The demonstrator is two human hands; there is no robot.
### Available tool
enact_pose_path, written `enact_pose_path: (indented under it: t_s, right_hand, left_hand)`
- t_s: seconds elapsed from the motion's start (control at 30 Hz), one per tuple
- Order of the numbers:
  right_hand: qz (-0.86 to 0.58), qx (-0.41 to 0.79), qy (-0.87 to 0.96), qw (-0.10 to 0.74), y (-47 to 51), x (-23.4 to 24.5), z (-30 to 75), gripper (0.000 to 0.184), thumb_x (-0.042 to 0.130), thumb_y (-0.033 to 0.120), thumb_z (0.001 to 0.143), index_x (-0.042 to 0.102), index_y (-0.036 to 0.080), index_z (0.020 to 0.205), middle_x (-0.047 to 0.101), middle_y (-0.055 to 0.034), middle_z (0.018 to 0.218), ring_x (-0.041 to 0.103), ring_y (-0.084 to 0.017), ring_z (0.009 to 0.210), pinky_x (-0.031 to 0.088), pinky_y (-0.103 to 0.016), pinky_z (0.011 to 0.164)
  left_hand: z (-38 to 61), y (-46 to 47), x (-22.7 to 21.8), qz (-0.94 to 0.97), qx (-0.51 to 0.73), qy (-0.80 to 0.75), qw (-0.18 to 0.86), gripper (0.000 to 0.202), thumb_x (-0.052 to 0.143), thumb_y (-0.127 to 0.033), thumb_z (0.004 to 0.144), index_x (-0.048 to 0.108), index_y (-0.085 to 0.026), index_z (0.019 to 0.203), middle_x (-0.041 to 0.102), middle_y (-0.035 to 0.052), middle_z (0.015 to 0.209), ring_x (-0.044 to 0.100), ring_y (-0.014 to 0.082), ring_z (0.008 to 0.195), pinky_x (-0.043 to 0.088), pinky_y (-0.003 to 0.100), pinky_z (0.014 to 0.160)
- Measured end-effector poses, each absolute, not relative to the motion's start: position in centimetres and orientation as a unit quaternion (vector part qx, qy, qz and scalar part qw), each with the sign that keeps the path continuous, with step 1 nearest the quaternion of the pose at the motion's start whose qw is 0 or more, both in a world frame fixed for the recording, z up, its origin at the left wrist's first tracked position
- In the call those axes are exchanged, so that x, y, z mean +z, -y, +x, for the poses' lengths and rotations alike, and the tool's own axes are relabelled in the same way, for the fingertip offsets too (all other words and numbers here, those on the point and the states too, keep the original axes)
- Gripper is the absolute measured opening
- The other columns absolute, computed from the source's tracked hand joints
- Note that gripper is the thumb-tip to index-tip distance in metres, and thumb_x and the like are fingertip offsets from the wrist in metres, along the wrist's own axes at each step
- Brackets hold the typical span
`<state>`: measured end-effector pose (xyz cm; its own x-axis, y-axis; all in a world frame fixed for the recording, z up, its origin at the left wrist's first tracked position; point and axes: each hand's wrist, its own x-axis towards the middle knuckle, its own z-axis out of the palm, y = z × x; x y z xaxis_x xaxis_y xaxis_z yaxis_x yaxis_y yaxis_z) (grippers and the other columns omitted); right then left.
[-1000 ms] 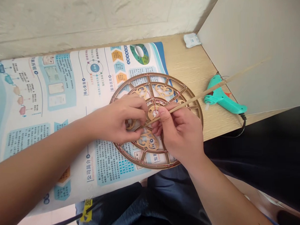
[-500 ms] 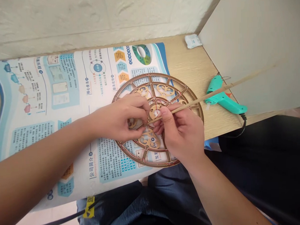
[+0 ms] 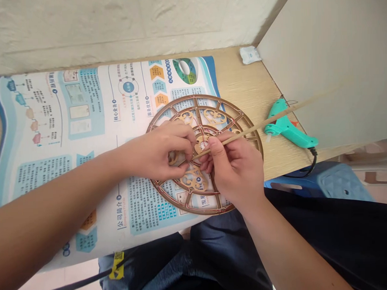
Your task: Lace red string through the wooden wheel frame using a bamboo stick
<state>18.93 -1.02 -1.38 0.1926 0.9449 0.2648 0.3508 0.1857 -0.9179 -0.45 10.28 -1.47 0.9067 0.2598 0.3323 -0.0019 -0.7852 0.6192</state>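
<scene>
My right hand (image 3: 235,167) is closed around a thin wooden stick (image 3: 262,123), held like a pen. Its lower tip points at the middle of a round brown openwork frame (image 3: 260,153), and its far end rises to the upper right. My left hand (image 3: 168,150) rests over the left part of the frame, thumb and fingertips brought together beside the stick's tip. What those fingertips pinch, if anything, is too small to make out. Gold scrollwork pieces (image 3: 214,116) and thin red lines sit inside the frame. Both hands hide parts of its centre.
Under the frame, a printed poster sheet (image 3: 96,173) covers much of the wooden table (image 3: 238,84). A teal glue gun (image 3: 290,131) with a black cord lies to the right. Behind it are a small white packet (image 3: 250,55) and a pale panel (image 3: 336,64). A blue stool (image 3: 337,180) stands below right.
Both hands keep nearly the same place and grip. At the right, the dark cloth has shifted downward, and the blue stool now shows more fully.
</scene>
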Motion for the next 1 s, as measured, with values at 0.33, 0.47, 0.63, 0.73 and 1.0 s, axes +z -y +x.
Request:
enact_pose_path:
  t_s: [0.33, 0.47, 0.63, 0.73, 1.0]
  right_hand:
    - [-0.579, 0.26, 0.577, 0.514, 1.18, -1.58, 18.73, 0.023, 0.062, 0.031, 0.108, 0.065, 0.021, 0.088, 0.071, 0.0014, 0.068, 0.068, -0.013, 0.053, 0.055, -0.026, 0.051]
    - [-0.584, 0.249, 0.595, 0.492, 1.15, -1.49, 18.91, 0.027, 0.061, 0.033, 0.109, 0.065, 0.02, 0.086, 0.067, 0.0014, 0.066, 0.065, -0.012, 0.052, 0.051, -0.027, 0.052]
    - [-0.578, 0.281, 0.566, 0.517, 0.91, -1.22, 18.95, 0.029, 0.063, 0.03, 0.106, 0.065, 0.02, 0.079, 0.07, 0.0006, 0.065, 0.066, -0.012, 0.05, 0.053, -0.024, 0.048]
    - [-0.576, 0.289, 0.554, 0.527, 0.88, -1.22, 18.92, 0.028, 0.064, 0.03, 0.105, 0.064, 0.021, 0.079, 0.07, 0.0007, 0.063, 0.065, -0.012, 0.047, 0.053, -0.024, 0.044]
    - [-0.583, 0.284, 0.514, 0.562, 0.92, -1.53, 18.72, 0.027, 0.065, 0.033, 0.106, 0.061, 0.022, 0.081, 0.069, 0.0016, 0.06, 0.065, -0.014, 0.045, 0.054, -0.026, 0.044]
  left_hand:
    - [-0.19, -10.15, -1.49, 0.925, 0.198, -0.084, 0.313, 0.005, 0.066, -0.014, 0.094, 0.067, -0.019, 0.093, 0.064, 0.0019, 0.107, 0.06, 0.0169, 0.107, 0.042, 0.033, 0.097]
    - [-0.15, -10.06, -1.35, 0.924, 0.2, -0.085, 0.315, 0.006, 0.066, -0.013, 0.093, 0.067, -0.019, 0.092, 0.064, 0.0014, 0.106, 0.059, 0.0166, 0.106, 0.041, 0.034, 0.098]
    - [-0.16, -9.98, -1.29, 0.925, 0.199, -0.086, 0.313, 0.008, 0.066, -0.011, 0.091, 0.067, -0.019, 0.091, 0.064, 0.0017, 0.104, 0.061, 0.0173, 0.105, 0.041, 0.034, 0.097]
    - [-0.12, -9.97, -1.31, 0.925, 0.201, -0.087, 0.31, 0.008, 0.066, -0.011, 0.091, 0.067, -0.019, 0.091, 0.064, 0.0022, 0.105, 0.061, 0.0172, 0.105, 0.042, 0.033, 0.097]
    - [-0.05, -10.07, -1.48, 0.926, 0.221, -0.073, 0.299, 0.007, 0.067, -0.012, 0.094, 0.069, -0.019, 0.091, 0.064, 0.0015, 0.104, 0.061, 0.0158, 0.101, 0.043, 0.032, 0.097]
